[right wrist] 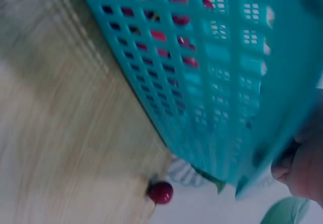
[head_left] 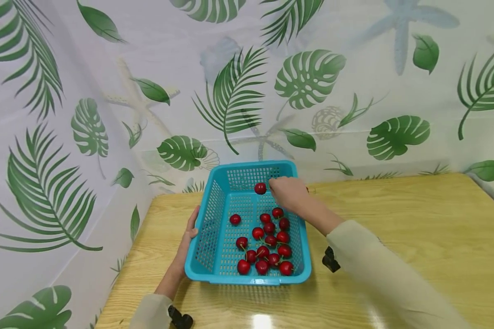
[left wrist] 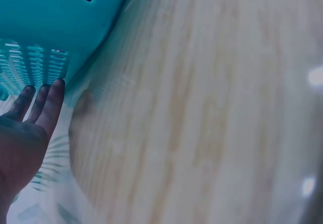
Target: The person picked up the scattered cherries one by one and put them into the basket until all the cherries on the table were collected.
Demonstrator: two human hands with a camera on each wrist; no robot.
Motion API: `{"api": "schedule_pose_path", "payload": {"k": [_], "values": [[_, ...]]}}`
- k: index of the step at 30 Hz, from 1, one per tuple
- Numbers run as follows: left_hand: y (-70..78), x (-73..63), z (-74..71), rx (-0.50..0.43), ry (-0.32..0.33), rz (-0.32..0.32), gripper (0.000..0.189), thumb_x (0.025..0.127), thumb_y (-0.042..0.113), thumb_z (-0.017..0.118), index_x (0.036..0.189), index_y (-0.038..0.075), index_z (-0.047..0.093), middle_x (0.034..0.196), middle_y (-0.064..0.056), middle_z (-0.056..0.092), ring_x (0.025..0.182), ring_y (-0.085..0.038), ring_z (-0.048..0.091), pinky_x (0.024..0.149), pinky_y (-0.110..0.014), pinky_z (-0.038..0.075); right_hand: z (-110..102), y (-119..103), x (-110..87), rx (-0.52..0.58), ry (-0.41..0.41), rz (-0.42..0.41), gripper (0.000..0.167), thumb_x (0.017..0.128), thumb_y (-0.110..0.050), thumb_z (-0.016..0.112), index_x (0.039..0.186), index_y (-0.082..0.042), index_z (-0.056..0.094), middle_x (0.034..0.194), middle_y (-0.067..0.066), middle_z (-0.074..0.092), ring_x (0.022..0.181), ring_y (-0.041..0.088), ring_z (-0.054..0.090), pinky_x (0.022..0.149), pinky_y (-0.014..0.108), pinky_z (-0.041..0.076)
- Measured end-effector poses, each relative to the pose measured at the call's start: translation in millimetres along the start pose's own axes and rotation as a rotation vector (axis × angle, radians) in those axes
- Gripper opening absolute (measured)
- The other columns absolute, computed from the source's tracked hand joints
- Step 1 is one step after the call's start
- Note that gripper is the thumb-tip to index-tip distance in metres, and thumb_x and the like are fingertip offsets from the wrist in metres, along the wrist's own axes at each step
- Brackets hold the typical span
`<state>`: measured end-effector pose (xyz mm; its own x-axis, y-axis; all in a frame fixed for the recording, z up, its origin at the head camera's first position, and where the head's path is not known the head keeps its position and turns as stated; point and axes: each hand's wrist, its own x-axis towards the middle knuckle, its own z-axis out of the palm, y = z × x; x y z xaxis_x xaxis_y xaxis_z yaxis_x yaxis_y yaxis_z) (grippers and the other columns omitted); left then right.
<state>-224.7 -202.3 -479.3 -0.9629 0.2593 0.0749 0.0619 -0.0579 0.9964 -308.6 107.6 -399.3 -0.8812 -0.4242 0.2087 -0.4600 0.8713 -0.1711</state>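
A blue plastic basket with slotted walls stands on the wooden table, holding several red cherries, mostly in its near right part. My left hand rests along the basket's left side; in the left wrist view its fingers are straight against the wall. Over the basket's far right part, my right hand has curled fingers. A cherry hangs just left of those fingertips, seemingly pinched by its stem, which is too fine to make out. Another cherry lies on the table outside the basket.
The wooden table extends to the right of the basket. A leaf-patterned white covering rises behind the table and along its left side, close to the basket's far edge.
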Motion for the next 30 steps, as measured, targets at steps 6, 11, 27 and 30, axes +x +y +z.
{"api": "schedule_pose_path", "payload": {"k": [6, 11, 27, 30], "values": [[-5.5, 2.7, 0.2, -0.015, -0.008, -0.001, 0.07, 0.095, 0.025, 0.023, 0.161, 0.023, 0.002, 0.167, -0.008, -0.001, 0.149, -0.039, 0.007, 0.111, -0.061, 0.015, 20.9, -6.5, 7.8, -0.075, -0.129, 0.025, 0.014, 0.093, -0.005, 0.056, 0.08, -0.008, 0.061, 0.073, 0.007, 0.063, 0.064, 0.022, 0.06, 0.055, 0.039, 0.052], [-4.1, 2.5, 2.3, -0.025, -0.012, -0.006, 0.07, 0.094, 0.025, 0.024, 0.161, 0.024, 0.002, 0.167, -0.008, 0.0, 0.149, -0.039, 0.007, 0.111, -0.06, 0.016, 32.2, -5.6, 12.5, -0.144, -0.204, 0.051, 0.013, 0.09, -0.002, 0.059, 0.08, -0.008, 0.064, 0.08, 0.009, 0.066, 0.07, 0.022, 0.061, 0.064, 0.042, 0.055], [-2.2, -1.9, 1.1, -0.02, 0.01, 0.02, 0.072, 0.093, 0.024, 0.023, 0.161, 0.02, 0.001, 0.166, -0.01, 0.0, 0.148, -0.039, 0.009, 0.111, -0.059, 0.016, 44.1, -12.1, 13.6, -0.282, -0.279, -0.067, 0.013, 0.091, -0.007, 0.064, 0.079, -0.012, 0.061, 0.073, 0.005, 0.062, 0.066, 0.018, 0.059, 0.068, 0.04, 0.057], [-2.3, -1.9, -0.3, -0.022, 0.013, 0.028, 0.071, 0.093, 0.023, 0.022, 0.161, 0.019, 0.002, 0.166, -0.011, 0.001, 0.148, -0.039, 0.009, 0.112, -0.059, 0.015, 46.1, -14.2, 15.0, -0.278, -0.291, -0.053, 0.014, 0.092, -0.008, 0.064, 0.079, -0.012, 0.061, 0.074, 0.004, 0.063, 0.067, 0.017, 0.059, 0.067, 0.04, 0.056]]}}
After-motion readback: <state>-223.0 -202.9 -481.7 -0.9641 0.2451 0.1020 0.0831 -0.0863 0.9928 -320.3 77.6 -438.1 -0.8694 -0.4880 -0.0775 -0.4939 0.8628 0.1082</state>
